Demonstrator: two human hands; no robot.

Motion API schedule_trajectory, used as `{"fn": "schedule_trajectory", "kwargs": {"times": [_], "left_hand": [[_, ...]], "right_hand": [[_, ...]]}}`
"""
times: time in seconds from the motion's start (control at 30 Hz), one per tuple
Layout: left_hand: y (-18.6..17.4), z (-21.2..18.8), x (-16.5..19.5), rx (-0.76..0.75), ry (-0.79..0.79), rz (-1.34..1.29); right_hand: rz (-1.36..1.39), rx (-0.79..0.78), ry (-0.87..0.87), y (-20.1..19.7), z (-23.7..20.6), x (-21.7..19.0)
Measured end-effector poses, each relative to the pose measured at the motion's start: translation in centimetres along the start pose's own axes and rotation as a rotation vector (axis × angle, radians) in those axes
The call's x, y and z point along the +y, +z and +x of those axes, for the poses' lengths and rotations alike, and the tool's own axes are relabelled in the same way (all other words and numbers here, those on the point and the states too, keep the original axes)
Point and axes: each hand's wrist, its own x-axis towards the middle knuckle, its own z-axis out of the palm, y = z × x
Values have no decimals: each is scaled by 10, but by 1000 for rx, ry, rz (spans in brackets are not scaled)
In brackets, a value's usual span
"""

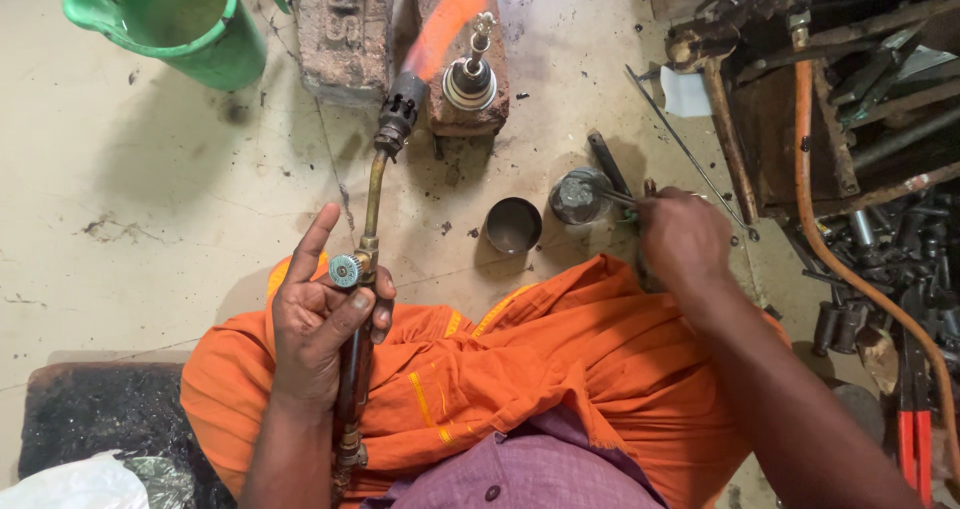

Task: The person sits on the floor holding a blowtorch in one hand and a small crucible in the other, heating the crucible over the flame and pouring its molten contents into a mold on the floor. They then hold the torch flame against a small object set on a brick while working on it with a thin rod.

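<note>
My left hand [318, 321] grips a brass gas torch [372, 209] by its handle, thumb near the round valve knob. The torch head [400, 109] throws an orange flame [450, 14] toward the top of the view. Just right of the flame a small metal fitting [470, 77] stands upright on a brick [462, 109]. My right hand [683, 237] holds thin metal tongs [618, 197] that reach into a small glass jar [577, 197]. A small dark metal cup [513, 225] stands on the floor between my hands. Orange cloth [520, 369] covers my lap.
A green plastic jug [180, 19] stands at the top left beside a second brick [345, 29]. On the right, a heap of metal tools and parts [860, 119] lies with an orange hose [815, 219] and red-handled pliers [912, 439]. A dark mat [90, 409] lies at bottom left.
</note>
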Motion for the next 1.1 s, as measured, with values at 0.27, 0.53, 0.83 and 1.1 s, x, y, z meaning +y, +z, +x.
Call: {"fn": "schedule_trajectory", "kwargs": {"times": [0.27,0.53,0.83,1.1], "left_hand": [[1,0,-3,12,7,7],[2,1,-5,15,10,28],[0,1,-6,9,10,33],[-1,2,-7,4,9,3]], "right_hand": [[71,197,-137,-3,-8,6],[13,63,-52,5,-1,0],[12,30,-66,12,8,-8],[91,-97,43,18,6,-12]]}}
